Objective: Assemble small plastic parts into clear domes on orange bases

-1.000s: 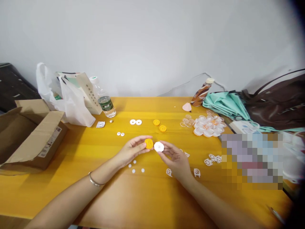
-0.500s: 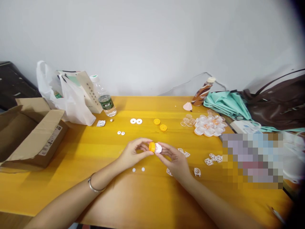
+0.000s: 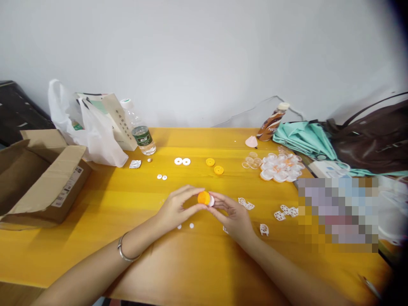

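Observation:
Between my fingertips, above the middle of the table, is a round orange plastic part [image 3: 203, 198]. My left hand [image 3: 179, 207] pinches it at its top and lower edge. A white round part [image 3: 211, 201] sits right against its right side, gripped by my right hand [image 3: 234, 212]; I cannot tell whether the two parts are joined. Small white discs [image 3: 191, 225] lie under my left hand. White openwork pieces [image 3: 246, 204] lie beside my right hand. Farther back are two orange discs [image 3: 218, 170] and two white rings [image 3: 182, 161].
An open cardboard box [image 3: 41, 187], a white plastic bag [image 3: 98, 136] and a water bottle [image 3: 142, 138] stand at left. At right are clustered clear-and-orange round pieces [image 3: 282, 167], a brown drink bottle [image 3: 270, 124], green cloth [image 3: 306, 138] and a dark bag [image 3: 366, 136].
The orange part has turned so its flat round face points toward me, where its side showed before. The white part is now more hidden behind it. Both hands stay in nearly the same place.

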Motion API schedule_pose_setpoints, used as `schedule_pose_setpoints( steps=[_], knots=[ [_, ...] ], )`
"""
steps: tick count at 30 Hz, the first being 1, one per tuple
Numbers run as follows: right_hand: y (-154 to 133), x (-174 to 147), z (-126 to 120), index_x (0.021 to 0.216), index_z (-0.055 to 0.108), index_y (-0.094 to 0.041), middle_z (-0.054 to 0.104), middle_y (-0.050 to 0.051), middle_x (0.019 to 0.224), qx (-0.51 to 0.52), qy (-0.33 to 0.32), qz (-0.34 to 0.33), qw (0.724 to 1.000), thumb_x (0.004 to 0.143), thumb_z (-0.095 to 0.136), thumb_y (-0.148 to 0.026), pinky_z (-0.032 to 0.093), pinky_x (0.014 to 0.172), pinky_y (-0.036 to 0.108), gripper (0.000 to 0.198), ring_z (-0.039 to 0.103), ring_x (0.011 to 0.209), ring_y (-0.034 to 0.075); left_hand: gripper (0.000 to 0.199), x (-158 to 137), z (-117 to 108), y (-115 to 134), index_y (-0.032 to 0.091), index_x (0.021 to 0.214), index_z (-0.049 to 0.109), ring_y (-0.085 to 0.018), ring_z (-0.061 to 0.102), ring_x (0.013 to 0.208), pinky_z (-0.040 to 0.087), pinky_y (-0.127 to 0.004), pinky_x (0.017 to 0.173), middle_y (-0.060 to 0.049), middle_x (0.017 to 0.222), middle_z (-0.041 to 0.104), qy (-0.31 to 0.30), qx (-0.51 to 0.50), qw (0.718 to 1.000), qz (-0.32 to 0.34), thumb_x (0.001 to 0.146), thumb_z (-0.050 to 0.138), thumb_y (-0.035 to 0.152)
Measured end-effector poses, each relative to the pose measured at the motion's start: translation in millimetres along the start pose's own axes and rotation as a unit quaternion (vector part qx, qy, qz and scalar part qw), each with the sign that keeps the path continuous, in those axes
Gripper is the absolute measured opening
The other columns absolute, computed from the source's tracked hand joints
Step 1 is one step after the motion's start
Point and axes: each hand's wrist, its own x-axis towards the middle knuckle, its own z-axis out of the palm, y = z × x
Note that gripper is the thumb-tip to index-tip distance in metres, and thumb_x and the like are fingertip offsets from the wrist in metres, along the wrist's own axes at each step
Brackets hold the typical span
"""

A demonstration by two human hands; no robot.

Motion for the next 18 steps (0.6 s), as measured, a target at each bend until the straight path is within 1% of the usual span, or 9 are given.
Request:
schedule_pose_setpoints(
  steps=[5, 12, 18],
  knots=[
    [0.0, -1.3, 0.4, 0.105, 0.062, -0.024, 0.07, 0.002, 0.091, 0.015, -0.012, 0.009, 1.0, 0.073, 0.063, -0.022, 0.055, 0.08, 0.033, 0.032, 0.067, 0.08, 0.017, 0.035, -1.7, 2.2, -0.5, 0.017, 0.113, 0.055, -0.017, 0.059, 0.087, 0.048, -0.031, 0.08, -0.009, 0.098, 0.063, -0.023, 0.005, 1.0, 0.011, 0.08, 0.058, 0.031],
    [-0.7, -0.4, 1.2, 0.109, 0.061, -0.026, 0.071, 0.001, 0.093, 0.073, -0.029, 0.032, 0.996, 0.071, 0.065, -0.02, 0.054, 0.082, 0.036, 0.038, 0.067, 0.083, 0.018, 0.034, -1.8, 2.1, 1.8, 0.017, 0.111, 0.057, -0.017, 0.058, 0.085, 0.047, -0.03, 0.079, -0.008, 0.095, 0.063, -0.032, 0.003, 0.999, -0.013, 0.08, 0.058, 0.032],
    [2.8, -1.8, 2.3, 0.107, 0.062, -0.029, 0.07, 0.001, 0.097, 0.073, -0.03, 0.04, 0.996, 0.071, 0.064, -0.018, 0.053, 0.085, 0.038, 0.038, 0.067, 0.085, 0.018, 0.033, -3.3, 3.5, 1.2, 0.018, 0.109, 0.059, -0.015, 0.056, 0.077, 0.047, -0.027, 0.074, -0.006, 0.087, 0.061, -0.04, 0.016, 0.999, -0.028, 0.08, 0.058, 0.034]
  ],
)
